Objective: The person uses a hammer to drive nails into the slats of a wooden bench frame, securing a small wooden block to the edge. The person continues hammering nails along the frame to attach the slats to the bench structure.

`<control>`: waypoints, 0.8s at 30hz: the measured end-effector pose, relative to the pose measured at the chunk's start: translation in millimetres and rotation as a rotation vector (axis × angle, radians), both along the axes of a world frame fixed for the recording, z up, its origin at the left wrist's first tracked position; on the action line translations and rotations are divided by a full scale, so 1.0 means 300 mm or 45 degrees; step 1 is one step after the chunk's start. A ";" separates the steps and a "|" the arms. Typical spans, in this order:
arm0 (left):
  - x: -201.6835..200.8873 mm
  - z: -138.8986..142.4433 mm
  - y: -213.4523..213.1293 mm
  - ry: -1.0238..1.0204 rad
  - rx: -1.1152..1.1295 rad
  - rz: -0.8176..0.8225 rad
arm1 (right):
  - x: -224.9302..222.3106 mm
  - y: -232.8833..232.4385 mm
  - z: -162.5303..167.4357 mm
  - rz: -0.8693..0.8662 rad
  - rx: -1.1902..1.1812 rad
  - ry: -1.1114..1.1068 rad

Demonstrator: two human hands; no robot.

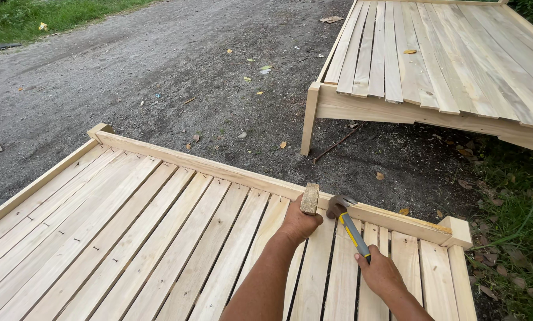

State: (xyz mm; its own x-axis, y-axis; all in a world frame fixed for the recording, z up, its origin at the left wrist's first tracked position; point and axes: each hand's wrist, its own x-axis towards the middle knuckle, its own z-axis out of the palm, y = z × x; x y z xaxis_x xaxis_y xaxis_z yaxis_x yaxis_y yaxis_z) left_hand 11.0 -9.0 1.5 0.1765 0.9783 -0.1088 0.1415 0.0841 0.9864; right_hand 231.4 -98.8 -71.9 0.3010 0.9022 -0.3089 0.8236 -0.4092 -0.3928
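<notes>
My left hand grips a small wooden block and holds it upright against the far rail of a slatted wooden bed frame. My right hand is shut on the yellow and grey handle of a claw hammer. The hammer's metal head rests by the rail, just right of the block. Both forearms reach over the pale slats, which show small nail marks.
A second slatted wooden frame stands at the upper right on short legs. Gravel ground with scattered leaves and litter lies between the two frames. Grass borders the right edge and the top left corner.
</notes>
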 end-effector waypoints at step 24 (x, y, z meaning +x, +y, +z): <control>-0.004 -0.047 0.032 -0.036 -0.020 0.019 | -0.022 -0.011 0.158 -0.048 0.372 0.250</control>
State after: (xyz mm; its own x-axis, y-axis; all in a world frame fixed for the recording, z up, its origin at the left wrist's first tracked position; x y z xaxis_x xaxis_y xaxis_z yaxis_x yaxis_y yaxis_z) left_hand 9.8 0.5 -12.6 0.1649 0.9791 -0.1189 0.1119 0.1013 0.9886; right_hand 224.8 -102.1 -24.6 0.2963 0.9504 -0.0944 0.7074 -0.2848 -0.6469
